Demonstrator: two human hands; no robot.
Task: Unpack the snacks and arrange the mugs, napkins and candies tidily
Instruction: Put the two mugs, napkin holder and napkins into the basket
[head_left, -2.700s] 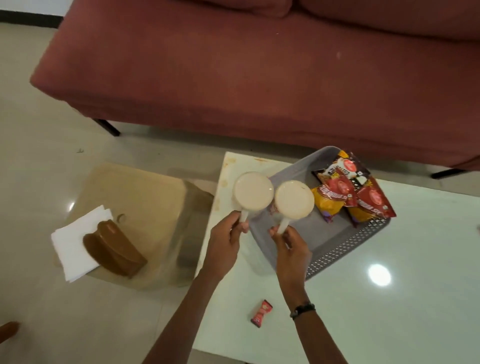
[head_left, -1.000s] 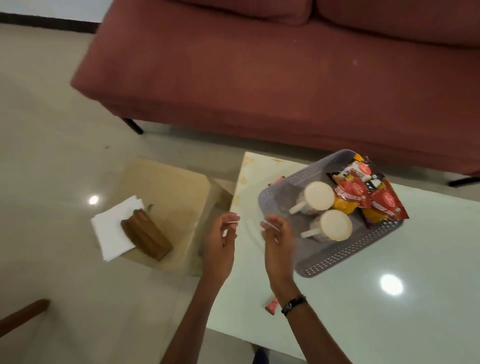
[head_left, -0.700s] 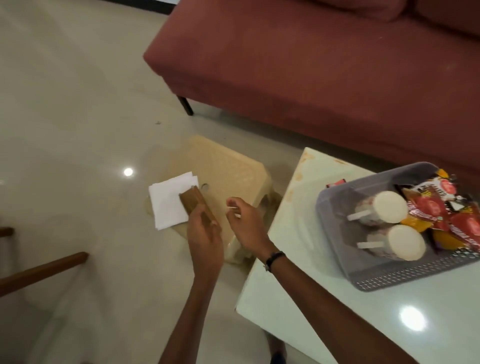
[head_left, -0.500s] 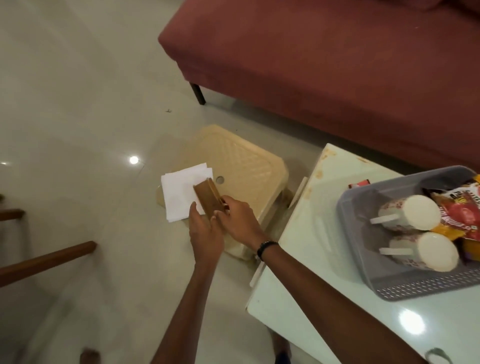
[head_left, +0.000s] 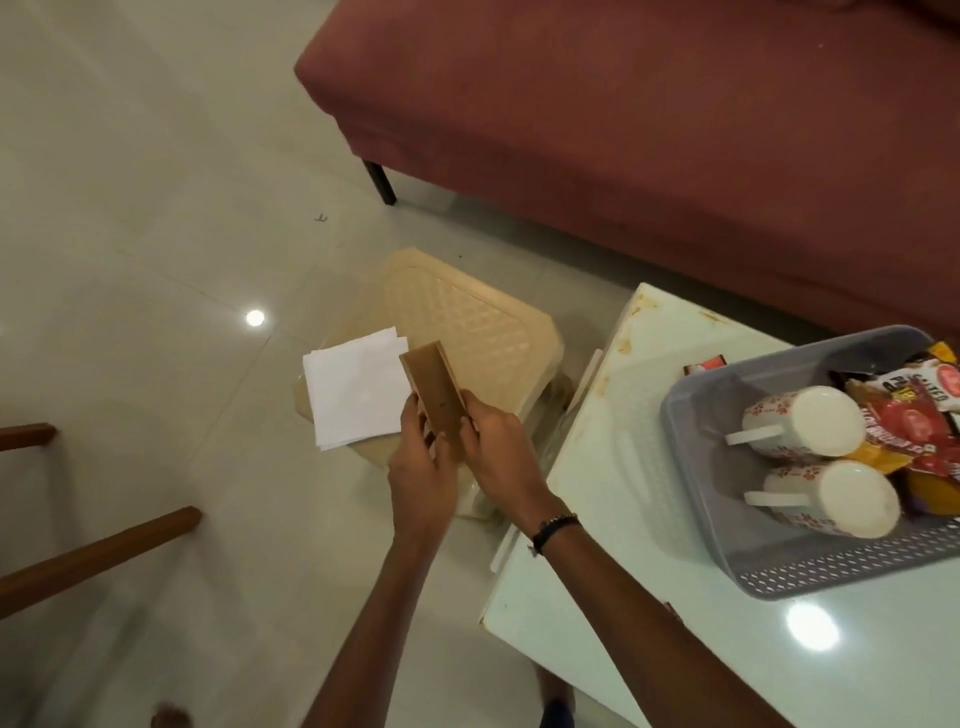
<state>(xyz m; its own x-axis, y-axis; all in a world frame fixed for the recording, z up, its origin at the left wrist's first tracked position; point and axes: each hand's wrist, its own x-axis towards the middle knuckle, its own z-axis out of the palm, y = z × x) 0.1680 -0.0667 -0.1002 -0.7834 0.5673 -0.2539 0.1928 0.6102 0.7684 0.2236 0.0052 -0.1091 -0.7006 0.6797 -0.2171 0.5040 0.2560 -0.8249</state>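
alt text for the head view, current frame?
Both hands, left hand and right hand, grip a brown holder above a beige stool beside white napkins. On the table, a grey basket holds two mugs and snack packets.

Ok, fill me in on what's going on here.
A person is holding a brown wooden napkin holder with both hands, left hand and right hand, just above a beige plastic stool. A stack of white napkins lies on that stool, beside the holder. On the white table, a grey basket holds two floral mugs lying on their sides and several snack packets. Nothing is unpacked yet.
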